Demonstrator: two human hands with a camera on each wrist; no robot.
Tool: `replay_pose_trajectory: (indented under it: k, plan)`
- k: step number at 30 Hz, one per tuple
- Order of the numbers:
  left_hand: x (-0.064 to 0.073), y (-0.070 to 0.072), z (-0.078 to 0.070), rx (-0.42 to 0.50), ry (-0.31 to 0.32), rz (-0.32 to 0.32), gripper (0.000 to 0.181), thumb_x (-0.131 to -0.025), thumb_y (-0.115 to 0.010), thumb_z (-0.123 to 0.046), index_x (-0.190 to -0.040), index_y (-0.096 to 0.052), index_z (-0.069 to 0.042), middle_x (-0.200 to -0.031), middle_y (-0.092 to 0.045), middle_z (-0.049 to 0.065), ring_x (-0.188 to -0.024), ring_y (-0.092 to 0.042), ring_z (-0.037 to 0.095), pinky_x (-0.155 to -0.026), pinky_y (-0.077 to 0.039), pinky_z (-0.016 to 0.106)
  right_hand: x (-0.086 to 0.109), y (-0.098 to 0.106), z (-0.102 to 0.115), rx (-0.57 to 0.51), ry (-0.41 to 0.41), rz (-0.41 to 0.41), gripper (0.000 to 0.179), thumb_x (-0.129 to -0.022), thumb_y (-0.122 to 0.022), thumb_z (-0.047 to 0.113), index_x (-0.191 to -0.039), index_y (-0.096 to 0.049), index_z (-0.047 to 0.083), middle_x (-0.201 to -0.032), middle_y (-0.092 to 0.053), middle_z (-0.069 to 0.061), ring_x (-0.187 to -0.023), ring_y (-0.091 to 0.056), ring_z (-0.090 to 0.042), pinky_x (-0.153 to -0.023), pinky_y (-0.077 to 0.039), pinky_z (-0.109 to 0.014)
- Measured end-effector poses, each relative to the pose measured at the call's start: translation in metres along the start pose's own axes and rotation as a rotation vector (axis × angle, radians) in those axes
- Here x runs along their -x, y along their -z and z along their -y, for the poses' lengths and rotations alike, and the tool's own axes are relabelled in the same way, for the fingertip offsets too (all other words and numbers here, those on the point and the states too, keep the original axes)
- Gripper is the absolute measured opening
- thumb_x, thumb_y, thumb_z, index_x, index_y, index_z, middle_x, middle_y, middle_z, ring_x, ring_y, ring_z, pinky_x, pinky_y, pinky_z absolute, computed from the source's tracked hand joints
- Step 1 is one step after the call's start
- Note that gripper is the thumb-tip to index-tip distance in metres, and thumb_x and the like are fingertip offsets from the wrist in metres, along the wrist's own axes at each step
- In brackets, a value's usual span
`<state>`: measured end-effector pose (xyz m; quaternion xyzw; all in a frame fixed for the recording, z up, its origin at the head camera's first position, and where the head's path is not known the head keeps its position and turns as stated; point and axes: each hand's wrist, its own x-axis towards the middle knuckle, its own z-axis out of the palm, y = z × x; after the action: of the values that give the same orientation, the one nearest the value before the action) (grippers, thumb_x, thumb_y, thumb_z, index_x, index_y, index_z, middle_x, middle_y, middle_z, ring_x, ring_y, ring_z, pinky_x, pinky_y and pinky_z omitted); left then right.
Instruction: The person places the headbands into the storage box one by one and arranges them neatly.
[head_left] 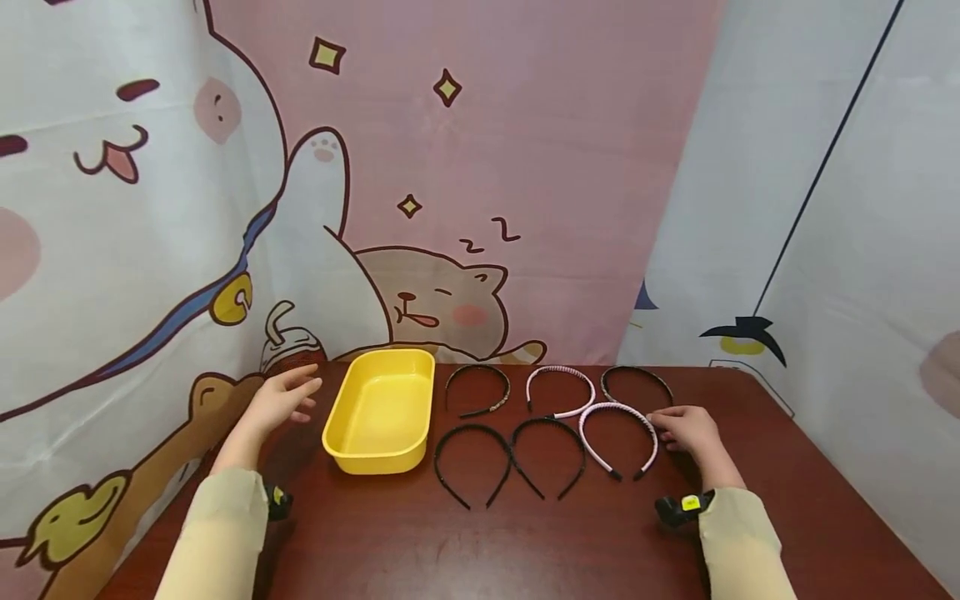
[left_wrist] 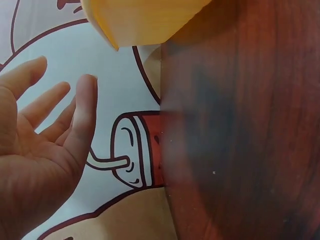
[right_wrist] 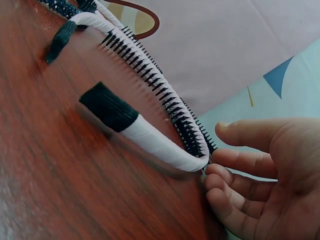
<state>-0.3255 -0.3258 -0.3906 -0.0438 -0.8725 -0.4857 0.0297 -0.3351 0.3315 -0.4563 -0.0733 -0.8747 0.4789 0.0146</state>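
On the shiny brown worktop [head_left: 480, 550], in the front row, to the right of two black headbands [head_left: 472, 427]: one pink headband [right_wrist: 159, 148]. Just at its outer side: a right hand [head_left: 688, 429] with softly bent fingers, thumb apart. Far over by the left side of a yellow tub [head_left: 378, 465]: a left hand [head_left: 281, 402], loosely spread.

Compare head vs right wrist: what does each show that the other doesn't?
Head only: the yellow tray, the left hand, both pale sleeves.

Right wrist only: the inner side of the right hand's fingers, plus ribbing on a black end cover.

Both: the right hand at the front pink headband, the brown table and the printed backdrop.
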Motion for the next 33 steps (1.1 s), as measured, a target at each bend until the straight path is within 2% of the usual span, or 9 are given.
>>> replay_pose_trajectory:
  k: [6,9,13,18,24,27,33]
  plan:
    - [0.002,-0.012,0.006,0.102,0.033,0.054,0.066,-0.099,-0.056,-0.034,-0.148,-0.033,0.002,-0.14,-0.041,0.032,-0.098,-0.061,0.036,-0.072,-0.057,0.036,0.004,0.004,-0.007,-0.028,-0.002,0.0,0.045,-0.091,-0.065,0.02,-0.117,-0.06,-0.017,-0.085,-0.067,-0.006,-0.068,-0.062,-0.013,-0.06,-0.055,-0.03]
    - [0.004,-0.017,0.009,0.148,0.059,0.088,0.064,-0.099,-0.057,-0.032,-0.148,-0.034,0.003,-0.141,-0.04,0.032,-0.096,-0.062,0.034,-0.072,-0.056,0.035,0.003,0.004,-0.006,-0.038,-0.006,0.008,0.045,-0.091,-0.066,0.019,-0.116,-0.06,-0.018,-0.083,-0.066,-0.006,-0.068,-0.062,-0.013,-0.059,-0.056,-0.031]
    - [0.008,-0.025,0.012,0.189,0.082,0.126,0.061,-0.099,-0.057,-0.022,-0.147,-0.033,0.006,-0.134,-0.048,0.032,-0.091,-0.064,0.027,-0.074,-0.056,0.036,0.003,0.0,-0.004,-0.042,-0.003,0.014,0.044,-0.09,-0.066,0.017,-0.116,-0.059,-0.019,-0.083,-0.066,-0.009,-0.067,-0.062,-0.013,-0.058,-0.056,-0.031]
    - [0.013,-0.032,0.015,0.197,0.094,0.147,0.059,-0.097,-0.058,-0.015,-0.145,-0.034,0.009,-0.132,-0.051,0.03,-0.097,-0.064,0.029,-0.078,-0.056,0.036,0.003,-0.006,-0.003,-0.01,0.004,-0.009,0.043,-0.089,-0.067,0.016,-0.116,-0.06,-0.017,-0.084,-0.065,-0.012,-0.065,-0.061,-0.013,-0.057,-0.055,-0.031]
    - [0.017,-0.033,0.021,0.205,0.097,0.154,0.059,-0.094,-0.061,-0.011,-0.144,-0.036,0.01,-0.134,-0.05,0.03,-0.096,-0.065,0.027,-0.078,-0.055,0.033,0.003,-0.011,-0.001,0.024,0.029,-0.018,0.042,-0.088,-0.068,0.016,-0.115,-0.061,-0.015,-0.081,-0.065,-0.011,-0.063,-0.061,-0.013,-0.055,-0.055,-0.031]
    - [0.017,-0.033,0.021,0.207,0.073,0.166,0.059,-0.094,-0.061,-0.009,-0.143,-0.035,0.011,-0.133,-0.05,0.032,-0.095,-0.065,0.028,-0.078,-0.055,0.033,0.003,-0.012,-0.001,0.045,0.036,-0.024,0.04,-0.087,-0.068,0.016,-0.114,-0.062,-0.014,-0.08,-0.064,-0.01,-0.063,-0.06,-0.013,-0.055,-0.055,-0.031]
    - [0.014,-0.032,0.018,0.196,0.053,0.149,0.057,-0.093,-0.061,-0.004,-0.142,-0.037,0.012,-0.13,-0.051,0.033,-0.094,-0.065,0.031,-0.075,-0.056,0.033,0.002,-0.013,0.001,0.077,0.037,-0.04,0.036,-0.087,-0.069,0.015,-0.11,-0.065,-0.013,-0.079,-0.065,-0.01,-0.064,-0.06,-0.015,-0.055,-0.054,-0.031]
